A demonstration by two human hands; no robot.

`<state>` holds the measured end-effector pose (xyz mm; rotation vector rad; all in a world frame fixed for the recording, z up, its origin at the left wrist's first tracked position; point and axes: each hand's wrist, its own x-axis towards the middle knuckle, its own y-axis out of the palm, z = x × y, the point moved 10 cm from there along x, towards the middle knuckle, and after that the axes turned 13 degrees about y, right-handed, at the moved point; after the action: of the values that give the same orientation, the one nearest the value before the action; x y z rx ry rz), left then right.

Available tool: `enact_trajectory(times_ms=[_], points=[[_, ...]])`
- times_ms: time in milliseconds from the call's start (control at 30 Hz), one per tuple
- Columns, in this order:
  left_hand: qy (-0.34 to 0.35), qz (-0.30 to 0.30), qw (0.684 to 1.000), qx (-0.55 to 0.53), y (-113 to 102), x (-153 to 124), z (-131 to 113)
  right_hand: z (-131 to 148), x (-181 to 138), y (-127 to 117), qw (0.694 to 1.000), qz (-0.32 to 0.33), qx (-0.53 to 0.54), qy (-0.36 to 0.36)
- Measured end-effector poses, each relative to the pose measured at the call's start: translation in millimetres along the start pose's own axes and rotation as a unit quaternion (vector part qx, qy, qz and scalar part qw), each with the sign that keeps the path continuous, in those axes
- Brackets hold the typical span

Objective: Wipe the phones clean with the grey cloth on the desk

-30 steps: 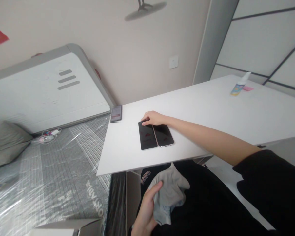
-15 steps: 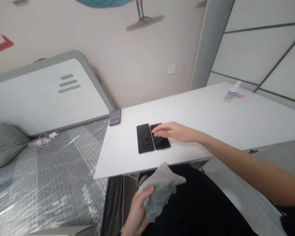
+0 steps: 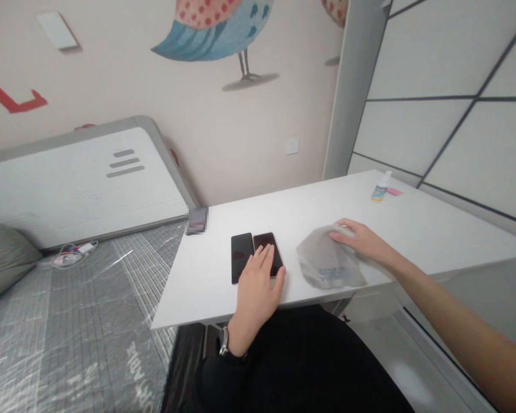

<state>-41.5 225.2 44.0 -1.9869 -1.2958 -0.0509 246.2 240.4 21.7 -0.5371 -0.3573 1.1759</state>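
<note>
My left hand (image 3: 258, 287) lies flat, fingers spread, gripping nothing, on the right-hand phone (image 3: 266, 257) of two lying side by side on the white surface (image 3: 206, 287). At three o'clock, my right hand (image 3: 361, 241) rests open-palmed on a crumpled grey cloth (image 3: 327, 265).

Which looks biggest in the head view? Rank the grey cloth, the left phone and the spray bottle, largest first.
1. grey cloth
2. left phone
3. spray bottle, though it stands farthest from the camera, so its real size against the phone is unsure.
</note>
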Motion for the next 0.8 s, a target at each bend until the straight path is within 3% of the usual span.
enact_trajectory(times_ms=[67, 133, 233, 433, 600, 700, 800], points=[[0.030, 0.038, 0.993, 0.107, 16, 0, -3, -22, 9, -22, 0.996, -0.072, -0.042, 0.029], [0.036, 0.071, 0.990, 0.118, 34, -6, -5, -31, 7, -40, 0.985, -0.142, -0.085, 0.041], [0.053, 0.068, 0.991, 0.103, 47, -19, -16, -19, -5, -47, 0.972, -0.189, -0.142, 0.000], [0.106, 0.099, 0.979, 0.141, 58, -44, -24, 37, -24, 25, 0.983, 0.000, -0.103, -0.151], [0.140, 0.083, 0.968, 0.191, 49, -60, -11, 65, -36, 69, 0.973, 0.084, -0.075, -0.201], [0.129, 0.019, 0.987, 0.089, 28, -66, -12, 71, -47, 76, 0.969, 0.107, -0.053, -0.216], [0.018, -0.110, 0.989, -0.096, -2, -74, -3, 80, -64, 73, 0.964, 0.133, -0.005, -0.232]])
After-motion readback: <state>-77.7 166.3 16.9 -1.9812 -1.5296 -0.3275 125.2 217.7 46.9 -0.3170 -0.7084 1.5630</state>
